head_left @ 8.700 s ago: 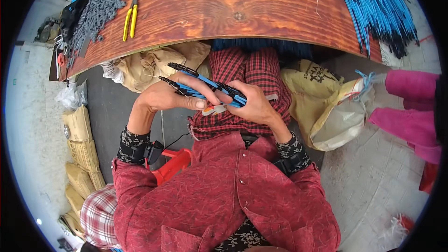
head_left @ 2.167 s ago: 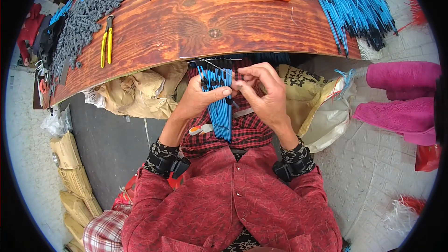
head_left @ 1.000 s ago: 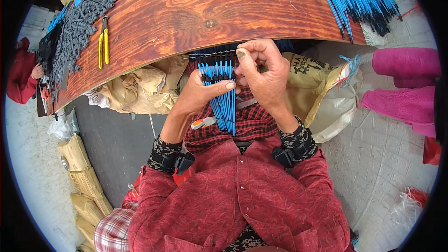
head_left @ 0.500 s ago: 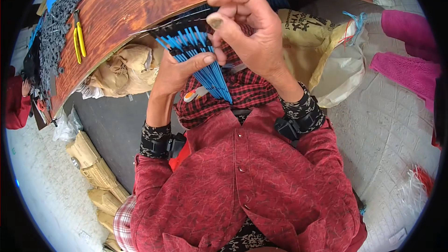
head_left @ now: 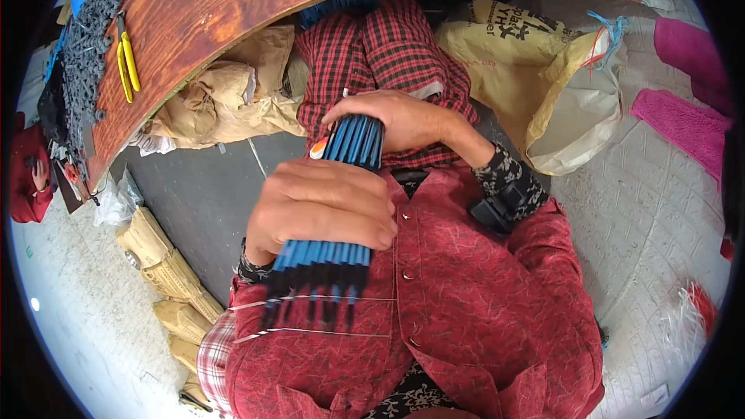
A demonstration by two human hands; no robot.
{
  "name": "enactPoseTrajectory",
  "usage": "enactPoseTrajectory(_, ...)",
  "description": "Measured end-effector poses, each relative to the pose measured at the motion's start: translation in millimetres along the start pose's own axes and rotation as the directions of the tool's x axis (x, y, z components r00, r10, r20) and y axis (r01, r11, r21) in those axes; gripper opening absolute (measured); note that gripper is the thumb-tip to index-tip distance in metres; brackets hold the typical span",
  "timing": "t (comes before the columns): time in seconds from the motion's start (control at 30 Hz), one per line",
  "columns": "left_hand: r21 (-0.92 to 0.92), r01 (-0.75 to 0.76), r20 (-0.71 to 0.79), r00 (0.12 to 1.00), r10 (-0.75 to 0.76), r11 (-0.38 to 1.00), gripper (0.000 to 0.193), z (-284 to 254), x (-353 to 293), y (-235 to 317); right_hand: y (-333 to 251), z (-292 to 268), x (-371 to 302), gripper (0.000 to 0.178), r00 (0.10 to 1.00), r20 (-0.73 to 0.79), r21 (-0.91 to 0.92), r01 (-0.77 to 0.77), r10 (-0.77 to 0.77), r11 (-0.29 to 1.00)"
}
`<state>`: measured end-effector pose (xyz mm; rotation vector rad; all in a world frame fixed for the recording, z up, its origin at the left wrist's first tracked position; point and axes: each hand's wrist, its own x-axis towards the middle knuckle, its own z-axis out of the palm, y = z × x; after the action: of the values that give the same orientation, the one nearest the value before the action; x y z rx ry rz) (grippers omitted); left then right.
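Note:
A bundle of thin blue rods with black ends [head_left: 322,254] lies across my front, its black ends pointing down toward me and blurred by motion. My left hand [head_left: 326,203] is closed round the middle of it. At the far end of the rods, my right hand [head_left: 407,118] curls over them, fingers closed. Two thin light wires [head_left: 349,298] run crosswise at the black ends. Beside the bundle, a small white and orange object [head_left: 317,148] shows partly on my plaid-covered lap [head_left: 403,39].
Ahead curves a wooden table [head_left: 233,0] with yellow-handled pliers [head_left: 126,62] and a heap of grey knotted pieces [head_left: 85,54]. Crumpled brown paper [head_left: 233,101] lies under its edge. An open yellow sack [head_left: 535,77] stands right. Another person's hand [head_left: 39,174] shows far left.
The bundle has swung toward me, turning its black ends from away to near. My right hand has come down from above the black ends onto the opposite end of the rods.

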<state>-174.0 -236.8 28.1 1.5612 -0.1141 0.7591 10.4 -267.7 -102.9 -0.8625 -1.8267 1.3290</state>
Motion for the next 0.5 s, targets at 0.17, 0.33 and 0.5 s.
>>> enactPoseTrajectory(0.17,0.036,0.134,0.050,0.989,-0.136,0.990,0.022,13.5,-28.0,-4.4,31.4,24.4,-24.8,0.050,0.976,0.092,0.097,-0.207,0.199,0.973)
enactPoseTrajectory(0.33,0.140,0.152,0.048,0.986,-0.160,0.978,0.023,21.0,-33.5,-3.6,39.5,45.6,-33.7,0.046,0.994,-0.089,-0.014,-0.064,0.063,0.998)
enactPoseTrajectory(0.5,0.143,0.146,0.110,0.981,-0.162,0.979,0.025,27.7,-40.4,-6.7,48.0,55.0,-39.1,0.041,0.988,-0.146,-0.104,0.033,-0.048,0.994)
